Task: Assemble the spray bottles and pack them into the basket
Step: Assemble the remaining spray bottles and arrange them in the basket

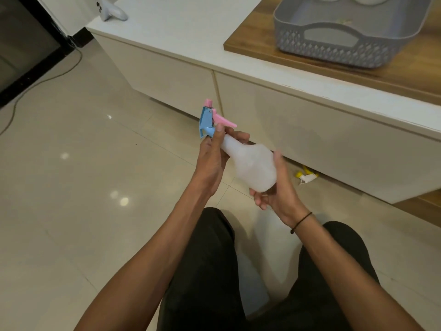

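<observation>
A translucent white spray bottle [253, 163] lies tilted in the air above the floor, its neck pointing up-left. A blue and pink trigger head [210, 120] sits on the neck. My left hand [213, 154] grips the neck just below the trigger head. My right hand [276, 187] cups the bottle's base from below. The grey perforated basket [334, 47] stands on a wooden board at the top right, with white bottle shapes partly visible at its far end.
A low white cabinet [310, 120] runs across in front of me. A yellow and white trigger head [306, 176] lies on the tiled floor under its edge. A white controller [111, 10] rests on the cabinet top at left. A cable [47, 78] trails over the floor.
</observation>
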